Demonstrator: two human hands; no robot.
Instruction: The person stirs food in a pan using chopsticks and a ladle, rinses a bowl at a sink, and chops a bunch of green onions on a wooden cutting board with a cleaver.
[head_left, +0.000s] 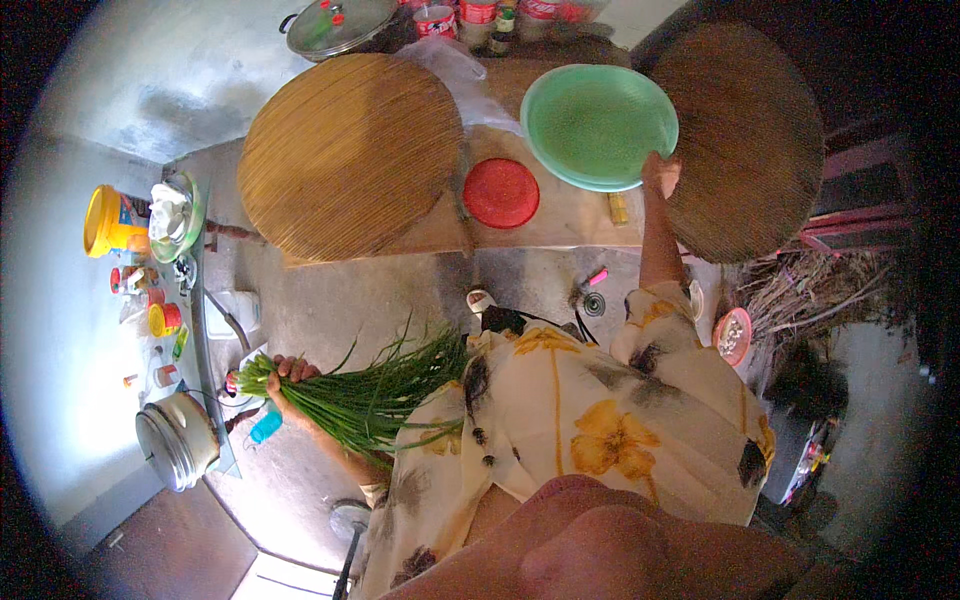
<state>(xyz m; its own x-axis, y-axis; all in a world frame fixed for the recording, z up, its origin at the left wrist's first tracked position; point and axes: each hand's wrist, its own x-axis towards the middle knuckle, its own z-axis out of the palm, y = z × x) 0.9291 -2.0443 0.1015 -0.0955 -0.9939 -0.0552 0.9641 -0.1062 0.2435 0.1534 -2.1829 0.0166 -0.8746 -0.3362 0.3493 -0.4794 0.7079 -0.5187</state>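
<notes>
My left hand (289, 373) is closed around the pale stem ends of a large bunch of long green chives or similar greens (375, 397), whose leaves trail right towards my patterned shirt. At the near right rim of a green plastic basin (600, 127), my right hand (661, 174) has its fingers curled on the rim. The basin rests on a wooden table (555, 234), and what lies within it cannot be made out. Left of the basin is a round red plastic lid or dish (501, 193).
Two round woven trays (352, 157) (739, 142) flank the basin. A lidded pan (341, 30) stands behind. At left, a side counter holds a yellow bucket (105, 221) and a metal pot (176, 442). Dry sticks (810, 292) and a pink bowl (732, 337) are at right.
</notes>
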